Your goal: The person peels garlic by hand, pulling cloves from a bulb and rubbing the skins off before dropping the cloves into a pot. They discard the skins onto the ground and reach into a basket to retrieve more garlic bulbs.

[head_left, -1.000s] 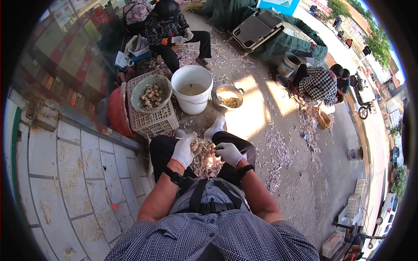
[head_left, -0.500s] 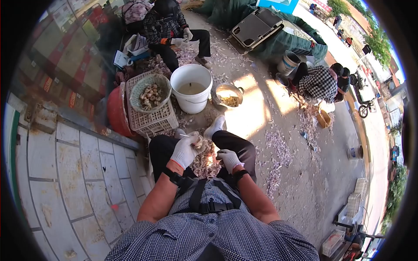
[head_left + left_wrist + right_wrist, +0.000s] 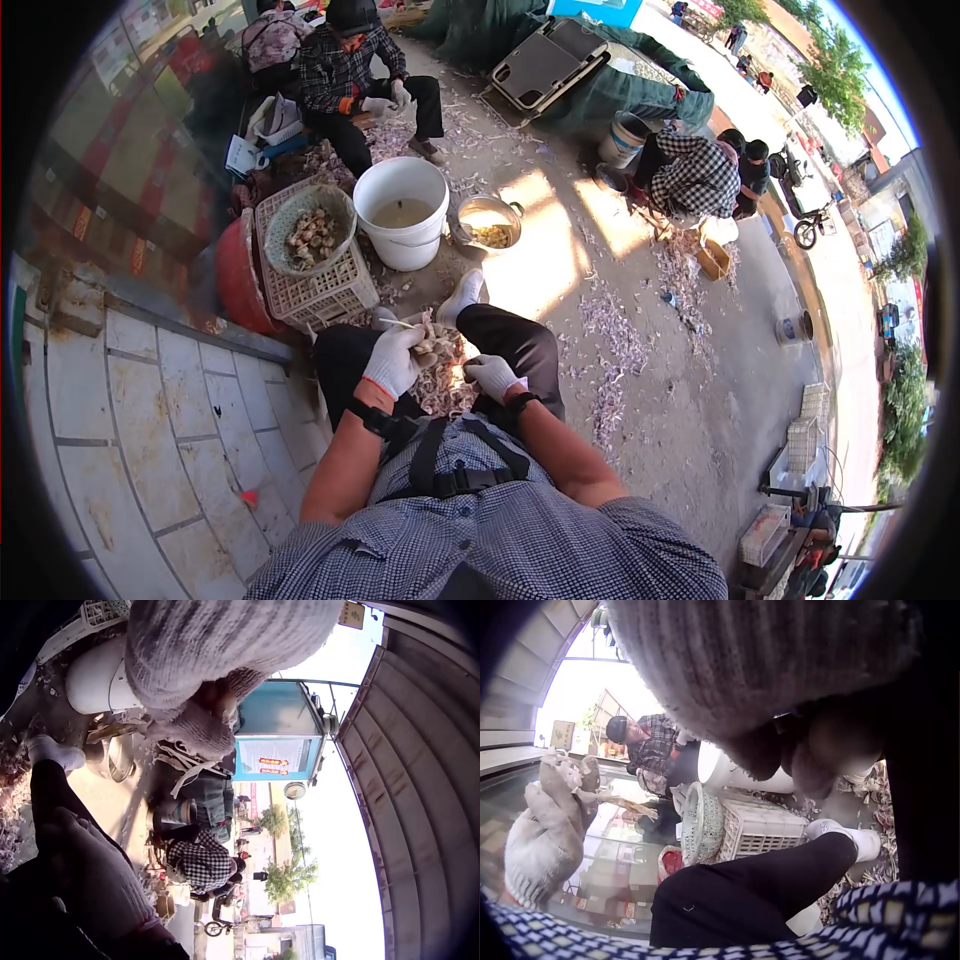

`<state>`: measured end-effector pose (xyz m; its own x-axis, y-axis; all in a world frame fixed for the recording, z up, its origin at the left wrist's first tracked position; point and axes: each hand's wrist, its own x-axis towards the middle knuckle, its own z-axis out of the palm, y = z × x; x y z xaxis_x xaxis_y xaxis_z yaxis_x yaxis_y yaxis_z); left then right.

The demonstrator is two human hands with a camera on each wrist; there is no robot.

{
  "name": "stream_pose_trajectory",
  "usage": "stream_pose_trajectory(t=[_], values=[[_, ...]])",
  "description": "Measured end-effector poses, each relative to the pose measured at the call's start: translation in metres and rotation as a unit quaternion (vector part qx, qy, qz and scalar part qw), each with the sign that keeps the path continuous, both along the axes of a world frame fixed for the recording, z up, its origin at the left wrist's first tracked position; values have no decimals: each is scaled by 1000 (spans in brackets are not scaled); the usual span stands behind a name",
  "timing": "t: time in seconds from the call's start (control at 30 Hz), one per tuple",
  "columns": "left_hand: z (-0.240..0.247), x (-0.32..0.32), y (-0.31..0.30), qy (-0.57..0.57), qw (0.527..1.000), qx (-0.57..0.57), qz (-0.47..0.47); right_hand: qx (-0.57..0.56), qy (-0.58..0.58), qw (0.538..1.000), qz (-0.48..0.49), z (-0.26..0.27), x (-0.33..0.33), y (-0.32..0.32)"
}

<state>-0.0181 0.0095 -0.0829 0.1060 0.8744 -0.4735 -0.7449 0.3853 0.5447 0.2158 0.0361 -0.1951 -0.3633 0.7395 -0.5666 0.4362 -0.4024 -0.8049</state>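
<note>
My gloved left hand (image 3: 393, 362) grips garlic (image 3: 432, 346) above my lap, and a pale stalk sticks out past the fingers. The right wrist view shows that left hand with ragged papery skins at its fingertips and dry stalks (image 3: 634, 804) trailing from it. Just right of the garlic, over my thigh, is my gloved right hand (image 3: 492, 376), its fingers bent inward. Close up it appears blurred and shaded, so I cannot tell whether it pinches anything. Garlic skins (image 3: 440, 388) lie in a heap between my legs.
Ahead stand a white bucket (image 3: 408, 246) with liquid, a metal pot (image 3: 512, 222) of pale pieces, and a green basket (image 3: 340, 240) of bulbs on a white crate (image 3: 330, 290). A seated person (image 3: 345, 70) works behind them; another person (image 3: 695, 175) crouches at right. A tiled wall (image 3: 130, 430) runs along my left.
The head view has shifted, so the surroundings sit further left. My left hand still grips the garlic, now turned slightly; my right hand remains beside it.
</note>
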Motion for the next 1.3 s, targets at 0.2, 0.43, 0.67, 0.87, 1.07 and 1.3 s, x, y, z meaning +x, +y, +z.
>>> stream_pose_trajectory(t=[0.2, 0.43, 0.67, 0.87, 1.07, 1.3], values=[[-8, 1, 0, 29, 999, -12, 10, 7, 10, 1000, -11, -3, 2, 1], [-21, -4, 3, 4, 999, -32, 3, 11, 10, 1000, -18, 2, 2, 0], [1, 2, 1, 47, 996, -68, 11, 6, 8, 1000, -10, -3, 3, 1], [-9, -3, 3, -17, 998, -53, -27, -23, 31, 999, -24, -8, 3, 1], [-18, -6, 4, -24, 999, -24, -25, -7, 20, 1000, -20, -5, 3, 2], [-25, -11, 3, -27, 999, -37, -13, -29, 41, 998, -40, -4, 2, 0]])
